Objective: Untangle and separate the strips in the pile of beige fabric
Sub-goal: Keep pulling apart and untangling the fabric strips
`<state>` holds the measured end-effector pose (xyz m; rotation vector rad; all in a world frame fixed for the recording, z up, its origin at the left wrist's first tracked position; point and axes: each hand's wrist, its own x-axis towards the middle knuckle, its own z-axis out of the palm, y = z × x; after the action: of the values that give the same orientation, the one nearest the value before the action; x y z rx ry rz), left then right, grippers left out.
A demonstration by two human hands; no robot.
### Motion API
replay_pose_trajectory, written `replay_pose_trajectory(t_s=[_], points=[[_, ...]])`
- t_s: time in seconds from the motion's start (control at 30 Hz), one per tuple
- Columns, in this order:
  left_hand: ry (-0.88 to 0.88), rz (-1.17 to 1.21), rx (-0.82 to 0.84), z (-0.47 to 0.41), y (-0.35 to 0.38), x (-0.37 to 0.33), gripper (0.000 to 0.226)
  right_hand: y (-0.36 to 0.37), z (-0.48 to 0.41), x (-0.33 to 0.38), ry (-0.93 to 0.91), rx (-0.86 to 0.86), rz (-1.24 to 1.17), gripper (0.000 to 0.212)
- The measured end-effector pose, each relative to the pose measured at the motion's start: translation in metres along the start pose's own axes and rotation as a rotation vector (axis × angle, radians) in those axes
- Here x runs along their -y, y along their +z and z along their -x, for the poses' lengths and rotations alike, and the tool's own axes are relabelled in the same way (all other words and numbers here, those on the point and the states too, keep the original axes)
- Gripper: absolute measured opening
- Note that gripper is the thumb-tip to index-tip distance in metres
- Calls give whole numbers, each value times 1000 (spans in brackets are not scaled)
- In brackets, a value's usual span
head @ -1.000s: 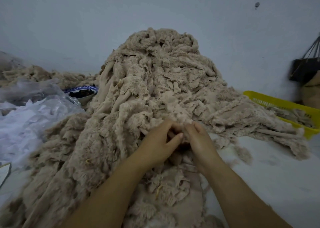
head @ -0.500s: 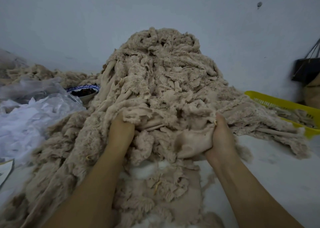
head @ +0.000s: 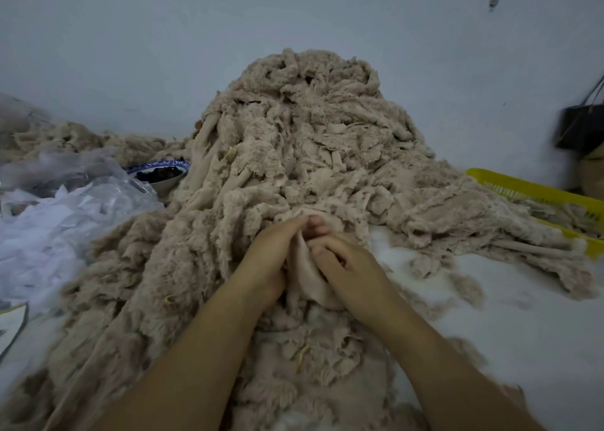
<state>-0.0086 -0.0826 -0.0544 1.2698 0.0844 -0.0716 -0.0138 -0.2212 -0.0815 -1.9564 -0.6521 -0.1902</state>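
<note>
A tall pile of beige fabric strips (head: pixel 304 142) rises against the wall and spreads over the white surface toward me. Both hands meet at the pile's near foot. My left hand (head: pixel 268 260) and my right hand (head: pixel 349 263) grip the same smooth beige fabric piece (head: pixel 305 277), which bunches up between them. The left fingertips reach the pile's edge, and the right thumb presses on the piece. More fluffy strips lie under and between my forearms.
A yellow plastic basket (head: pixel 529 191) with strips in it stands at the right. A blue-rimmed bowl (head: pixel 160 173) of dark contents sits left of the pile, beside clear plastic and white scraps (head: pixel 49 227). A dark bag (head: pixel 581 126) hangs at the far right wall.
Half a second ago my hands were apart, lifting a wide bunch of fabric. They have come together at the centre and now hold one smooth piece between them.
</note>
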Motion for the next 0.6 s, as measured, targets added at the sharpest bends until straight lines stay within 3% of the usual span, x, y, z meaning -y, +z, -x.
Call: replay_pose_trajectory(t_s=[0.17, 0.3, 0.37, 0.47, 0.6], points=[[-46, 452, 41, -4, -10, -5, 40, 5, 1, -7, 147, 194, 170, 32], [-45, 602, 202, -5, -15, -6, 34, 1, 2, -10, 165, 177, 90, 48], [-44, 575, 299, -5, -15, -6, 34, 0, 2, -6, 248, 108, -2, 63], [-44, 445, 432, -1, -13, -5, 42, -3, -2, -4, 320, -42, -255, 65], [-24, -50, 499, 8, 1, 2, 49, -6, -2, 3, 499, -16, -746, 60]])
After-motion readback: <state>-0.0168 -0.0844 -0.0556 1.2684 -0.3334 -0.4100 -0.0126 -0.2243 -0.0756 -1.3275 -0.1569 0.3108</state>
